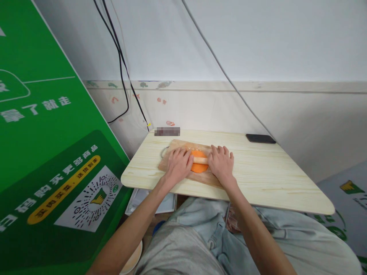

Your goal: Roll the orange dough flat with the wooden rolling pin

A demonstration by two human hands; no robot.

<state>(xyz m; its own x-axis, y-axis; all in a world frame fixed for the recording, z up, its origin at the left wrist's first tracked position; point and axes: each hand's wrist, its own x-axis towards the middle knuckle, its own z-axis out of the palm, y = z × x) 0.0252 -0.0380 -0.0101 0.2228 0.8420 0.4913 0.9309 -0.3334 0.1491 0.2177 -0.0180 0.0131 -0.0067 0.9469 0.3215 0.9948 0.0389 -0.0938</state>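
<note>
A flat round sheet of orange dough (200, 168) lies on a wooden cutting board (197, 176). Across it rests a pale wooden rolling pin (200, 160). My left hand (179, 163) covers the pin's left end, its fingers bent over it. On the right end sits my right hand (221, 162), closed over the pin with its fingers pointing away from me. Both ends of the pin are hidden under my hands. A metal ring handle (164, 151) shows at the board's left edge.
A black phone (260, 138) lies at the back right of the light wooden table (275, 179). A blurred-out item (167, 131) stands at the back left. Green printed panel (57, 152) rises close on the left. A grey cable (226, 74) runs down the wall.
</note>
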